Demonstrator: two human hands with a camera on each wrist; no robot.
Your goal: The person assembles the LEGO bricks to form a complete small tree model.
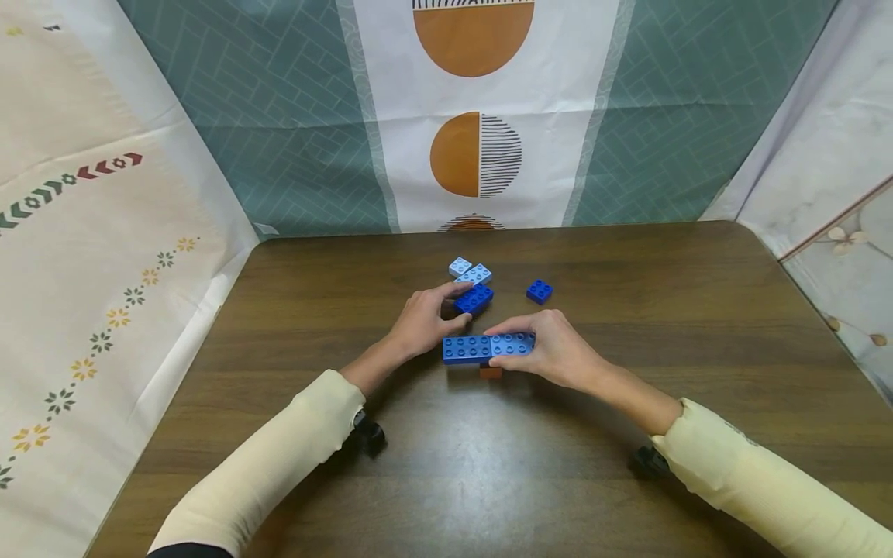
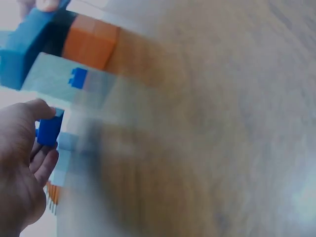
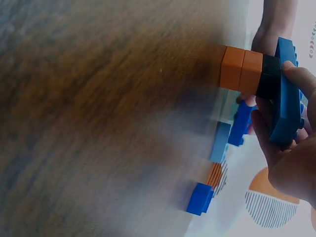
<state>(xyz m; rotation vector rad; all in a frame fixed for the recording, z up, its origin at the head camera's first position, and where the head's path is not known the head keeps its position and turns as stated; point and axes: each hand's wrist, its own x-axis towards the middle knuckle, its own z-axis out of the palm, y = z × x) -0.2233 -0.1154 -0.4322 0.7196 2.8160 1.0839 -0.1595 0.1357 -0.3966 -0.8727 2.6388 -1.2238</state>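
Note:
My left hand (image 1: 421, 319) pinches a dark blue brick (image 1: 474, 299) between thumb and fingers; in the left wrist view the brick (image 2: 50, 129) shows between the thumb and the fingertips. Closer to me, my right hand (image 1: 558, 350) grips the right end of a long blue bar, which reads as a medium blue brick (image 1: 466, 349) beside a lighter blue brick (image 1: 512, 344). Under the bar, a black brick (image 3: 268, 76) and stacked orange bricks (image 3: 241, 69) form a column standing on the table. The right thumb lies along the bar's edge.
Two light blue bricks, a small one (image 1: 460, 266) and a longer one (image 1: 478, 273), lie just beyond my left hand. A small dark blue brick (image 1: 539, 291) sits apart to the right. Patterned cloth (image 1: 293, 139) hangs behind the wooden table (image 1: 335, 496).

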